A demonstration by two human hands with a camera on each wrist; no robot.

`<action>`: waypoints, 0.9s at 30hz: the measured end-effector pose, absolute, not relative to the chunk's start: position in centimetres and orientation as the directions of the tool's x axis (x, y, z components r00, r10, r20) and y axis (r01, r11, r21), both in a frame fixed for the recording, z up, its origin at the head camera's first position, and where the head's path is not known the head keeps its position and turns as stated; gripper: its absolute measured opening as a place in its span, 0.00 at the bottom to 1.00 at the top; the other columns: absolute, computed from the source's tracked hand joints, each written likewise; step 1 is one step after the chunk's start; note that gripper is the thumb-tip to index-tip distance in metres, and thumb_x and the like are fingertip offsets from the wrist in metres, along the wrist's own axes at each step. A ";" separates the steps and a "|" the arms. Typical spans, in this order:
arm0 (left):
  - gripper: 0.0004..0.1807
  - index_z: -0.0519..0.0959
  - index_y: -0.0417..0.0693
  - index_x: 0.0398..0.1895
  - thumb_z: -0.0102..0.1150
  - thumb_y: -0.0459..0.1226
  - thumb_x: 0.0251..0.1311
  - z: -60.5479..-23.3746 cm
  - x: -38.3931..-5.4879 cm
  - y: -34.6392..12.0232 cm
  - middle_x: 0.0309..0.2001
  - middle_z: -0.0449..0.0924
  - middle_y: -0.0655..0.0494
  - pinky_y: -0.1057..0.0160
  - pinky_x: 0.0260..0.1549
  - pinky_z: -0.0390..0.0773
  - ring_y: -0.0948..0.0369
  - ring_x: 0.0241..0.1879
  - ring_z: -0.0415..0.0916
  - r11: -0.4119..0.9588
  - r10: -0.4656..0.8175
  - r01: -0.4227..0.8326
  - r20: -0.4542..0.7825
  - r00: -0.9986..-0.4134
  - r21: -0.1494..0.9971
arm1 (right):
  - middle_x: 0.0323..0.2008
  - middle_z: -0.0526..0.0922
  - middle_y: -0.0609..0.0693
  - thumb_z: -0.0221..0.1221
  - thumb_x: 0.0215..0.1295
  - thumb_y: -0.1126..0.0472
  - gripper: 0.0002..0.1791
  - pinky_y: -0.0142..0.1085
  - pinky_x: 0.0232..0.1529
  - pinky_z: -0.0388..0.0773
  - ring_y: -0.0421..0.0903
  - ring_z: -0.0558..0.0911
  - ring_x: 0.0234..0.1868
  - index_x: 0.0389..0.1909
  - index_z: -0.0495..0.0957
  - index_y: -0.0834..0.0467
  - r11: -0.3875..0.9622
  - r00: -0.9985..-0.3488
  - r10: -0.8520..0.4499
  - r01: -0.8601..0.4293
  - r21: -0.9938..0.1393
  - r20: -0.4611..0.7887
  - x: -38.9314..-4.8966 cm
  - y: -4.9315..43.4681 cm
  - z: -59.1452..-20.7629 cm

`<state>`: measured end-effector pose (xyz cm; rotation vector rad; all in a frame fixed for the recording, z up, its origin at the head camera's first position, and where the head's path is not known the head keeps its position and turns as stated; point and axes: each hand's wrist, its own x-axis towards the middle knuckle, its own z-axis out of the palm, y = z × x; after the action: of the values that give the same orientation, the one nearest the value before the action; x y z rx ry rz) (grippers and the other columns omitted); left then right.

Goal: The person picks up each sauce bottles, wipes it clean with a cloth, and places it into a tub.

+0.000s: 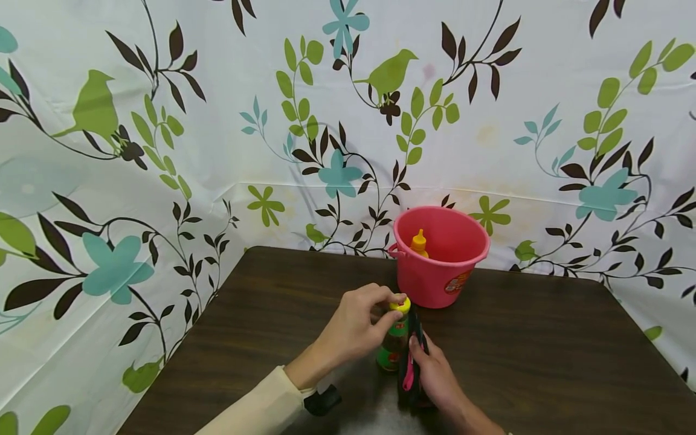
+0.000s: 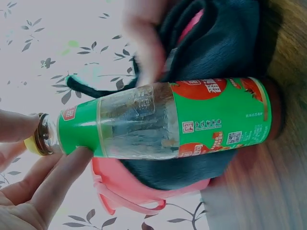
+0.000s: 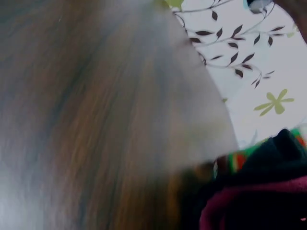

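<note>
A glass sauce bottle [image 1: 390,351] with a green label and yellow cap stands upright on the table. My left hand [image 1: 350,326] pinches it at the cap; the left wrist view shows fingertips around the bottle's [image 2: 139,122] neck and upper label. Right beside the bottle, my right hand [image 1: 439,376] grips a dark fabric bag [image 1: 411,356] with bright pink on it. In the left wrist view the bag [image 2: 216,52] lies behind the bottle. The right wrist view has the bag [image 3: 254,179] at its lower right corner, while the right hand's fingers are hidden there.
Just behind the bottle stands a pink bucket [image 1: 426,284] holding a yellow squeeze bottle [image 1: 418,243]. The dark wooden table [image 1: 544,350] reaches back to a patterned curtain [image 1: 348,121] with leaves and birds. A black band [image 1: 322,400] hangs at the left wrist.
</note>
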<state>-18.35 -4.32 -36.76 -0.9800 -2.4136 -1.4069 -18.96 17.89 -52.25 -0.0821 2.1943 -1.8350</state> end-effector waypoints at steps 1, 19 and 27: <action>0.10 0.86 0.44 0.49 0.70 0.32 0.67 -36.8 -18.4 -4.3 0.48 0.88 0.51 0.75 0.42 0.85 0.61 0.44 0.88 0.341 0.447 0.624 0.463 -0.765 0.703 | 0.77 0.68 0.51 0.46 0.80 0.31 0.39 0.37 0.62 0.71 0.48 0.67 0.74 0.83 0.57 0.46 0.206 -0.956 -0.213 0.156 -0.966 -0.200 -19.7 18.3 -53.5; 0.08 0.86 0.46 0.46 0.71 0.34 0.65 -37.2 -17.8 -4.4 0.44 0.86 0.53 0.73 0.35 0.84 0.65 0.38 0.81 0.391 0.398 0.650 0.518 -0.758 0.651 | 0.86 0.51 0.60 0.40 0.87 0.46 0.35 0.70 0.81 0.48 0.63 0.47 0.85 0.86 0.48 0.56 0.116 -0.968 -0.126 0.202 -0.973 -0.216 -15.7 14.9 -42.7; 0.07 0.85 0.45 0.44 0.71 0.33 0.65 -37.4 -17.6 -4.2 0.42 0.84 0.52 0.76 0.36 0.84 0.61 0.39 0.86 0.386 0.390 0.673 0.550 -0.738 0.631 | 0.77 0.67 0.54 0.39 0.86 0.40 0.33 0.41 0.64 0.69 0.52 0.65 0.73 0.83 0.56 0.49 -0.006 -0.988 -0.078 0.136 -0.991 -0.136 -14.6 14.8 -39.2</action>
<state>-17.56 -4.21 -37.37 -0.9306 -2.3376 -1.2832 -14.61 14.84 -39.22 0.0623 2.1014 -2.1263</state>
